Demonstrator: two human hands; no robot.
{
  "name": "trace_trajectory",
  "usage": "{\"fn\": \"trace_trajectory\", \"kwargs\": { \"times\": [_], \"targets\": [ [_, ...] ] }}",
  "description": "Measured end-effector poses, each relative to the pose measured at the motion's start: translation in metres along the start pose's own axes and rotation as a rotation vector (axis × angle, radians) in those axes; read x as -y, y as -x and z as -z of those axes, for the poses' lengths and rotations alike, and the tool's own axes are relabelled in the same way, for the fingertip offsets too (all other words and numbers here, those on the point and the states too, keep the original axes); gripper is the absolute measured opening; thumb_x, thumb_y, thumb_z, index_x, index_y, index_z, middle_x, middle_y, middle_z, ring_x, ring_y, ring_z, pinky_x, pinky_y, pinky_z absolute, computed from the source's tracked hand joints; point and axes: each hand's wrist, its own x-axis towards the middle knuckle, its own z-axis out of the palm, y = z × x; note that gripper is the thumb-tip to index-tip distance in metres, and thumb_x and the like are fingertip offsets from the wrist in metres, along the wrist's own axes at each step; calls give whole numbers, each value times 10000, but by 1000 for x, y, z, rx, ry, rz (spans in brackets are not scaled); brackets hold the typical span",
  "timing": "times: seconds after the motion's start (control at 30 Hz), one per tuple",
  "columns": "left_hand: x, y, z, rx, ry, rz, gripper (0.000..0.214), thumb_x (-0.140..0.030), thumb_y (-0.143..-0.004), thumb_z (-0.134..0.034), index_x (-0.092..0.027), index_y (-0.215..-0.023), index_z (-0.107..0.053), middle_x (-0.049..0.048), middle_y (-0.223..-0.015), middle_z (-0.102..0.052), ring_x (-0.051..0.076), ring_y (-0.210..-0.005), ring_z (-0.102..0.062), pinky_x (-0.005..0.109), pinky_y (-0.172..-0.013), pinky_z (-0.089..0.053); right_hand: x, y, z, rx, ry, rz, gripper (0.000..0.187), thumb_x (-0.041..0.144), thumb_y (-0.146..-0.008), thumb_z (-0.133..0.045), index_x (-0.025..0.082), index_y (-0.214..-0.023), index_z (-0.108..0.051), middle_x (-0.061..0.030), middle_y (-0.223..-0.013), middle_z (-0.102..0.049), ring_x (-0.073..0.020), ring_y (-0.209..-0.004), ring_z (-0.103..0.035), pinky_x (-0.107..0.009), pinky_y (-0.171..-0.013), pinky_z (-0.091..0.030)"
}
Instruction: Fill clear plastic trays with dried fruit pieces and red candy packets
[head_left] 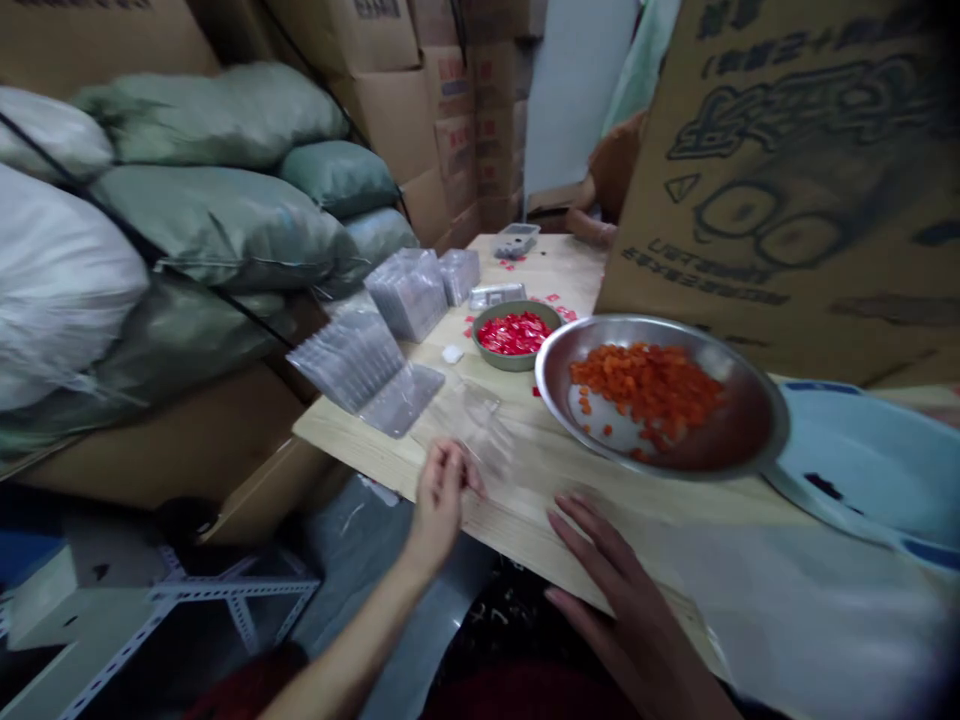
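Observation:
At the near table edge, my left hand (444, 488) is closed in a pinch on a clear plastic piece (480, 430), which lies beyond the fingers; blur hides whether it is a bag or a blister pack. My right hand (611, 560) hovers to the right with fingers spread and nothing in it. Ahead of it sits a steel bowl (757, 445) of small orange pieces (652, 385). A green bowl (510, 361) holds red glossy pieces (514, 333). Clear folded blister packs (352, 360) stand in a row at the left, near a small white lump (452, 354).
More clear packs (409, 290) and a small plastic tub (516, 240) stand farther back on the table (427, 465). A light-blue tray (862, 460) lies at right below a large carton (787, 200). Stuffed sacks (225, 215) fill the left. Another person's arm (592, 225) shows behind.

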Motion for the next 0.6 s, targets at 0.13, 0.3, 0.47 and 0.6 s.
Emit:
{"fn": "trace_trajectory", "kwargs": {
  "times": [0.13, 0.3, 0.47, 0.6],
  "targets": [
    [59, 85, -75, 168, 246, 316, 417, -666, -963, -525, -263, -855, -519, 16, -799, -598, 182, -747, -607, 332, -766, -546, -21, 13, -33, 132, 153, 14, 662, 263, -1042, -519, 338, -1660, -297, -29, -1690, -364, -302, -1596, -237, -584, -1265, -327],
    [63, 77, -55, 644, -165, 252, 432, -611, -933, -590, -244, -707, -613, 43, -706, -644, 200, -676, -601, 333, -687, -499, -71, 55, -48, 195, 232, -73, 621, 69, -1015, -414, 308, -1586, -455, -32, -1665, -404, -282, -1593, -238, -627, -1272, -250],
    [-7, -15, -56, 651, -504, -132, 342, -432, -1003, -537, -244, -749, -666, 26, -682, -675, 188, -640, -608, 302, -637, -442, -73, 58, -22, 271, 147, -106, 614, 124, -963, -624, 302, -1542, -517, -42, -1648, -431, -289, -1590, -247, -638, -1284, -199],
    [-33, -100, -143, 694, -915, -365, 187, -253, -998, -530, -211, -988, -712, 66, -932, -766, 205, -870, -709, 287, -780, -490, -58, 51, 33, 116, -54, -149, 583, 264, -990, -669, 313, -1548, -508, -71, -1562, -551, -279, -1498, -452, -579, -1255, -342]
  ]
}}
